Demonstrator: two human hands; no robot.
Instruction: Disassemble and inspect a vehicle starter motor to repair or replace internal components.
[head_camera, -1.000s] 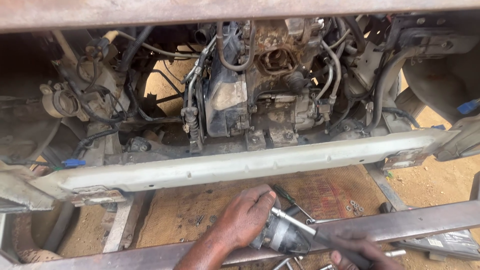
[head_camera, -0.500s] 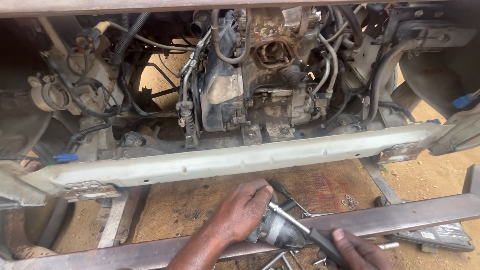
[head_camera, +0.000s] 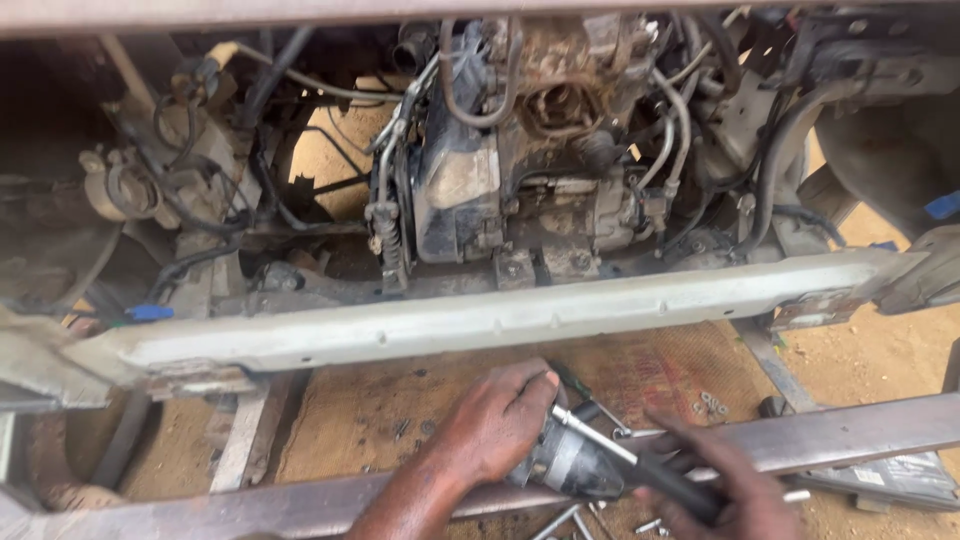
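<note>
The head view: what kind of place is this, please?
Probably an open-air vehicle repair spot. An exposed engine sits behind a pale crossmember, the ground is bare sandy earth, and loose tools lie near the left hand.

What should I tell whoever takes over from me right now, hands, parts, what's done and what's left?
Left hand: gripping the small grey metal part, resting on the rusty steel bar.
Right hand: holding a black-handled screwdriver, tip against the part.
Nearby: loose tools and bolts on the ground, washers on the brown mat.
Done: part is out of the engine bay, on the bar.
Left: the part looks not yet opened; screwdriver is engaged on it.
</note>
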